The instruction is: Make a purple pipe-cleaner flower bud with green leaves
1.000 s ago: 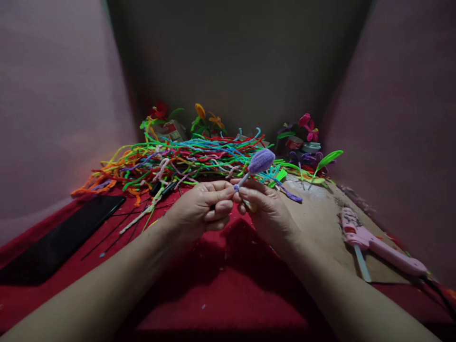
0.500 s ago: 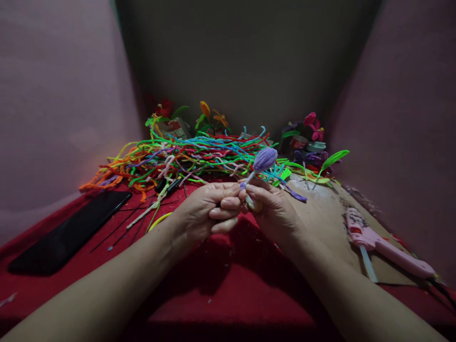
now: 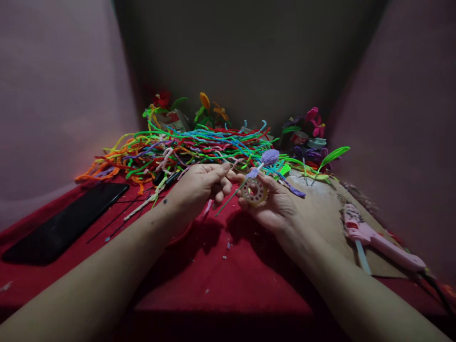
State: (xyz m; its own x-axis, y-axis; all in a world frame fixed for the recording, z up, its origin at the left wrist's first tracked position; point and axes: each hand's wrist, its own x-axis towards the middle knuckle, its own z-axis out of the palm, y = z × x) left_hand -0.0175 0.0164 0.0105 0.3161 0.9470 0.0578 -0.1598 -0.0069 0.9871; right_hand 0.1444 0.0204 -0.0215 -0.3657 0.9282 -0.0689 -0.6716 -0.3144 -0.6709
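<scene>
My right hand (image 3: 276, 204) holds a purple fuzzy-wire flower bud (image 3: 270, 157) on a pale stalk, with a purple tuft (image 3: 252, 173) lower down. From it a thin dark green wire stem (image 3: 228, 202) slants down to the left. The same hand also grips a small round roll, apparently tape (image 3: 254, 191), with dots around its central hole. Just left of the stem is my left hand (image 3: 210, 183), its thumb and forefinger pinched and the other fingers curled. What that pinch holds, if anything, I cannot make out.
Behind the hands lies a heap of coloured pipe cleaners (image 3: 213, 145), with fuzzy flowers (image 3: 204, 100) beyond. A black phone-like slab (image 3: 67, 221) is at left on the red cloth (image 3: 228, 285). At right, a pink glue gun (image 3: 384, 244) rests on a cardboard sheet (image 3: 313, 213).
My left hand has moved left, off the stalk. My right hand has turned, so the roll's face and the dark green stem now show. The bud sits slightly lower and farther right.
</scene>
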